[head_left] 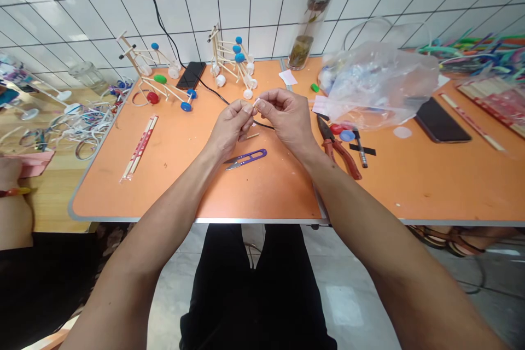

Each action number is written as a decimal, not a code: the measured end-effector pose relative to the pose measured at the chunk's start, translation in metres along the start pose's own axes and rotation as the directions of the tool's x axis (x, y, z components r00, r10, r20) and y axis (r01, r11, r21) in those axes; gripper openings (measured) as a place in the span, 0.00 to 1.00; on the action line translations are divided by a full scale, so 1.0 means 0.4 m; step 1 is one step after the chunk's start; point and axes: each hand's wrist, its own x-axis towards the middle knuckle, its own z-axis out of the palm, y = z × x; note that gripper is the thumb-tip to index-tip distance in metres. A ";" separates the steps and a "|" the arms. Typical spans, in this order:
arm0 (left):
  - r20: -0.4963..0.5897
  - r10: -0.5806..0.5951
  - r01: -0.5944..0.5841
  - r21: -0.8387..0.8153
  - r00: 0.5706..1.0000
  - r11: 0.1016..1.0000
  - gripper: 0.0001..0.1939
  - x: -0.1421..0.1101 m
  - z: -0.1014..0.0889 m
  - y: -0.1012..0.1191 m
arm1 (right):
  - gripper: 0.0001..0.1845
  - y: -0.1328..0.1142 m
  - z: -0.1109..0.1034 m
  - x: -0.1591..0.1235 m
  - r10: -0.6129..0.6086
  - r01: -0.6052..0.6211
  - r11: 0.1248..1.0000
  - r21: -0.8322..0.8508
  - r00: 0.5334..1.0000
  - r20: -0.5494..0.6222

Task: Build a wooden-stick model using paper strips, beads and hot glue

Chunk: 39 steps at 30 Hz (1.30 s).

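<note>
White sliver (256, 102) | pinched by left hand (230, 128) and right hand (286, 119) fingertips | clear plastic bag (379, 87), bottle caps (327, 79) inside, beyond-right of sliver

Your left hand (229, 130) and right hand (286, 119) pinching a small white piece (256, 102) between fingertips, over the orange table (262, 197), purple thread snips (246, 159) at 6 o'clock, red-handled pliers (337, 149) at 3 o'clock, wooden-stick models (223, 54) at 12 o'clock

Nothing could be read. The red printing on the paper chopstick wrapper (139, 147) was too small to make out (so were the marks on the red-patterned packet (496, 104) at the table's far right).
</note>
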 end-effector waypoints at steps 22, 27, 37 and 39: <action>-0.012 0.053 -0.052 0.035 0.999 0.998 0.23 0.006 -0.011 -0.014 | 0.30 -0.003 -0.002 0.000 -0.010 0.009 0.999 -0.051 1.000 -0.014; -0.029 0.001 0.000 0.022 1.000 1.000 0.23 0.001 -0.002 -0.003 | 0.30 -0.005 -0.001 -0.001 -0.019 0.019 0.999 -0.036 1.000 -0.012; -0.049 -0.034 0.035 0.015 0.998 0.999 0.23 -0.005 0.006 0.008 | 0.29 -0.015 0.003 0.002 0.018 -0.019 0.999 -0.041 1.000 -0.026; -0.051 -0.037 0.037 0.017 0.998 0.999 0.22 -0.005 0.006 0.008 | 0.29 -0.015 0.003 0.002 0.015 -0.017 0.999 -0.045 0.999 -0.028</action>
